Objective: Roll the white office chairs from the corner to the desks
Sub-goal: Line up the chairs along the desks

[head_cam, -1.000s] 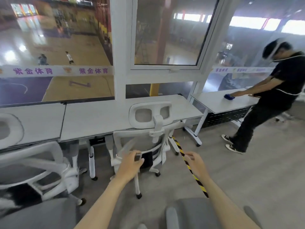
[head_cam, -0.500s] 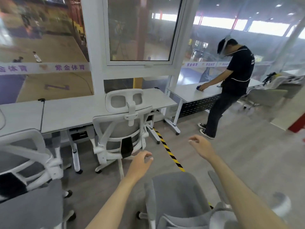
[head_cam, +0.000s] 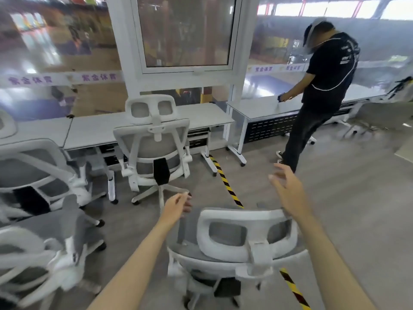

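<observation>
Glass walls and a white-framed window look out over a sports hall. Beneath them runs a long desk, with a second desk angled off to the right, where another person in a dark shirt leans over the top. We count one parked chair drawn up to the long desk with its back to us, so that part of the job looks done. A left chair sits close to the same desk at the edge of view, though we cannot tell whether it is fully in place. Nearer us on the left, a blurred chair stands well short of the desk. The near chair is directly below us, between our forearms, out on the grey floor beside the striped floor tape and well apart from either desk. Our left hand hangs above its far side with the fingers loosely curled and nothing in them. Our right hand is raised with the fingers spread, also empty, and neither hand appears to touch the headrest. We judge the task partly done. At least the near chair and the blurred chair have yet to be rolled in, and we see no chair drawn up to the second desk.
</observation>
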